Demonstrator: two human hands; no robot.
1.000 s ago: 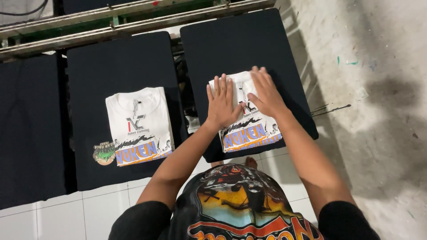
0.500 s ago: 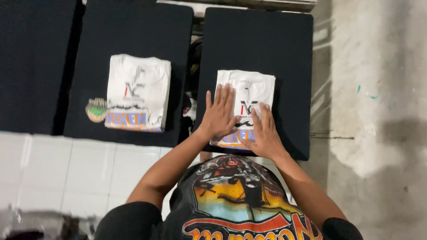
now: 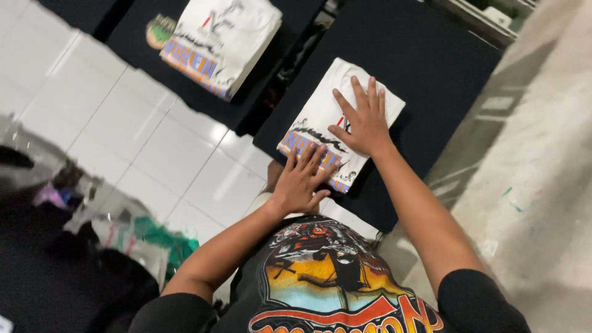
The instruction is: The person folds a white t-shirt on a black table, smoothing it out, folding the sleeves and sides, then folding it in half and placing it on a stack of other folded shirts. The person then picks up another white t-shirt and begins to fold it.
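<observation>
head view, looking down: folded white t-shirt (image 3: 336, 123) with orange-and-purple print band, lying flat on black padded surface (image 3: 431, 68), near its front-left part. right hand (image 3: 364, 120) spread flat on upper half of shirt, fingers splayed, palm down, nothing clamped. left hand (image 3: 302, 182) flat and open too, fingertips resting on printed lower edge, heel of hand hanging past the surface's near edge. hands apart, one above the other along the shirt's length, both pressing, neither gripping.

second folded white shirt (image 3: 222, 31) with same print on neighbouring black surface (image 3: 129, 28), upper left, untouched, well apart from both hands. green round patch (image 3: 160, 28) just beside it. white tiled floor (image 3: 154, 142) between; clear plastic bags (image 3: 123, 234) with coloured contents at lower left, blurred.

judgement on the step, smoothing and squaring the fold:
- keep palms flat, even pressure, stroke outward from centre toward edges to push out trapped air and creases.
- hold upper half pinned with right hand while left works the lower edge, so layers do not slide.
- avoid dragging fingertips across the print; press rather than rub.
- check that side folds line up and lower edge sits parallel with surface edge; shirt appears slightly angled to it.
</observation>
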